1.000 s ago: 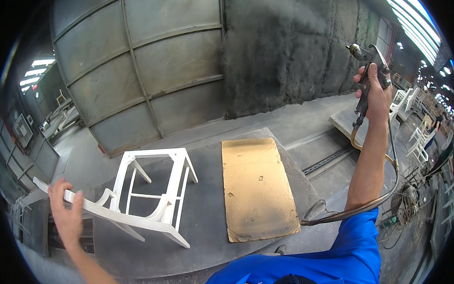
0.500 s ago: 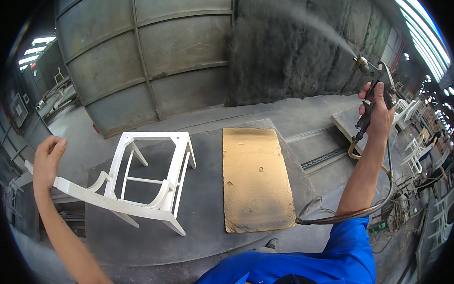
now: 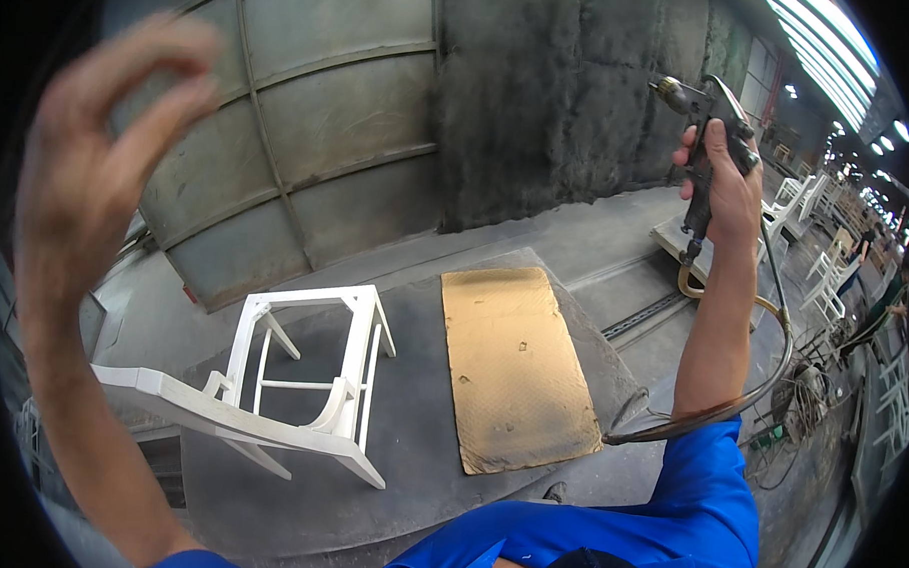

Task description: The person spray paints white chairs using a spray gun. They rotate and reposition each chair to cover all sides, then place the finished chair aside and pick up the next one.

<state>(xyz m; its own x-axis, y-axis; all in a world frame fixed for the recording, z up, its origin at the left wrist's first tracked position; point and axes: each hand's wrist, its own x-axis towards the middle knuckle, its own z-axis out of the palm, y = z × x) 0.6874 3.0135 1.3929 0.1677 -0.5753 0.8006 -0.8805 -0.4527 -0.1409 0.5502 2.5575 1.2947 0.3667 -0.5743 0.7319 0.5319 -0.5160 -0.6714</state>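
Note:
My right hand (image 3: pixel 730 188), raised at the right, is wrapped round a spray gun (image 3: pixel 721 101) whose nozzle points left, toward the dark wall. From the gun's handle a hose (image 3: pixel 785 341) loops down past my forearm. My left hand (image 3: pixel 98 161) is up at the far left, blurred, its fingers curved and apart from the thumb, with nothing in it. Below it stands a white wooden chair frame (image 3: pixel 239 422) with an open seat, its back toward me. The chair rests on a grey board (image 3: pixel 407 493), beside a flat sheet of brown cardboard (image 3: pixel 517 366).
Ahead rise metal wall panels (image 3: pixel 341 100) and a dark, coated wall (image 3: pixel 551 107). A pale low platform (image 3: pixel 671 237) lies beyond the cardboard. Several white chairs (image 3: pixel 827 282) and a tangled heap of hoses (image 3: pixel 811 382) are at the right.
My left hand has left the chair's back and risen. My right hand has drawn the gun slightly left and up. The spray plume from the nozzle no longer shows.

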